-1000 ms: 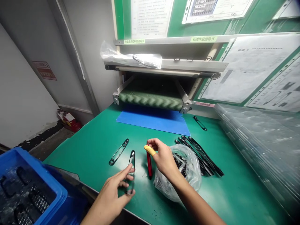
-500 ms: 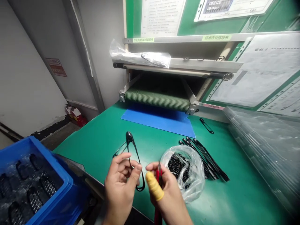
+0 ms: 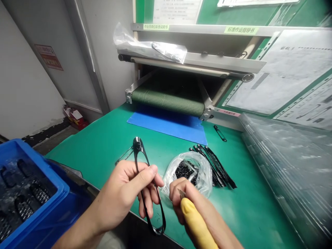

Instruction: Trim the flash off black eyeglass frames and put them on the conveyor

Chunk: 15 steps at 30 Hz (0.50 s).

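My left hand (image 3: 129, 190) grips a long black plastic loop-shaped frame (image 3: 140, 166) between thumb and fingers. The frame stands tilted, its rounded knob end up and its wide loop end down. My right hand (image 3: 192, 207), with a yellow finger cover (image 3: 195, 223) on the thumb, is closed around a tool with a pointed metal tip (image 3: 182, 194); the hand hides its handle. This tip is apart from the frame, to its right. Behind my left hand, another thin black frame (image 3: 124, 154) lies on the table, partly hidden.
A clear plastic bag (image 3: 206, 176) of small black parts sits beyond my right hand, beside several long black pieces (image 3: 219, 166). One black part (image 3: 220, 133) lies farther back. Also around are a blue bin (image 3: 62, 193), a conveyor (image 3: 166, 100), a blue sheet (image 3: 166, 128) and clear trays (image 3: 285, 166).
My left hand has turned, bringing the frame nearer and lower. My right hand has rotated, so the red handle seen before is hidden. The whole view has shifted slightly.
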Each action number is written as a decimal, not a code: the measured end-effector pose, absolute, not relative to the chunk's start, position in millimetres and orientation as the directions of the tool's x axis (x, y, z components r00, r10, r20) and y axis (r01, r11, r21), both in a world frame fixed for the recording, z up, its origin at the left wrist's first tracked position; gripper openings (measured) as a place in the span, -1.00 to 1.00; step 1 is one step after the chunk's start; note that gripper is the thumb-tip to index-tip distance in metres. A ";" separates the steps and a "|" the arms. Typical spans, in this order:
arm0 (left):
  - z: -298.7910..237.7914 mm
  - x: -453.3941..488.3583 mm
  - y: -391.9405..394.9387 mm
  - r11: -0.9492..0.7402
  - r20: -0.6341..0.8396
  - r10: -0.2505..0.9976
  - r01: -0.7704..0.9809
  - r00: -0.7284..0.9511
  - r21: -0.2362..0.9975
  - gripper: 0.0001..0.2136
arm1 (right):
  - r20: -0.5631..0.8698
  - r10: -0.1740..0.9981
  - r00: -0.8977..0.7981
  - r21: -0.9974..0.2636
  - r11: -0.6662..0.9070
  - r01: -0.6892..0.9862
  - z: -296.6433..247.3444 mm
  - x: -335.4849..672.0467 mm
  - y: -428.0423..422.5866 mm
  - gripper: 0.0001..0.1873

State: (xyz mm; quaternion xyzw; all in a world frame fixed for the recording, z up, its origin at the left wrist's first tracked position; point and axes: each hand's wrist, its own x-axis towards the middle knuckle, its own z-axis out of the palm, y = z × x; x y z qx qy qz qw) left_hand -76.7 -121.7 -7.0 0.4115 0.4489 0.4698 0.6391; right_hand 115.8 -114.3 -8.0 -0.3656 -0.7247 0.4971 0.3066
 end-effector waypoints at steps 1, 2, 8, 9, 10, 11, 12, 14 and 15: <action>-3.2 -75.5 -123.0 0.258 -0.213 0.956 -0.233 0.204 0.938 -0.66 | 0.128 0.818 -0.561 -0.902 0.331 0.277 -1.7 121.8 -112.9 -0.71; 0.3 -74.3 -124.1 0.298 -0.239 0.938 -0.234 0.250 0.925 -0.66 | 0.159 0.787 -0.596 -0.853 0.413 0.318 4.7 126.8 -111.0 -0.73; 14.4 -69.5 -128.9 0.419 -0.326 0.871 -0.209 0.368 0.884 -0.63 | 0.206 0.463 -0.862 -0.402 0.843 0.357 31.1 139.4 -99.8 -0.81; 15.8 -69.2 -129.5 0.418 -0.332 0.873 -0.199 0.357 0.886 -0.63 | 0.237 0.455 -0.858 -0.301 0.874 0.380 32.2 140.2 -99.1 -0.82; 17.0 -68.8 -130.0 0.420 -0.342 0.874 -0.182 0.346 0.889 -0.63 | 0.263 0.458 -0.849 -0.226 0.885 0.407 32.5 140.7 -98.8 -0.82; 18.2 -68.2 -130.6 0.427 -0.354 0.867 -0.158 0.351 0.890 -0.63 | 0.282 0.462 -0.841 -0.181 0.886 0.427 32.3 140.9 -98.8 -0.82; 19.3 -67.5 -131.1 0.436 -0.368 0.857 -0.128 0.360 0.891 -0.64 | 0.287 0.464 -0.838 -0.155 0.886 0.438 31.8 140.7 -99.1 -0.84; 21.6 -65.6 -131.8 0.446 -0.386 0.836 -0.073 0.391 0.892 -0.62 | 0.253 0.451 -0.856 -0.105 0.892 0.440 31.3 139.2 -99.9 -0.90; 22.7 -64.6 -132.1 0.449 -0.391 0.825 -0.053 0.409 0.892 -0.61 | 0.228 0.434 -0.872 -0.075 0.900 0.429 31.6 138.1 -100.3 -0.89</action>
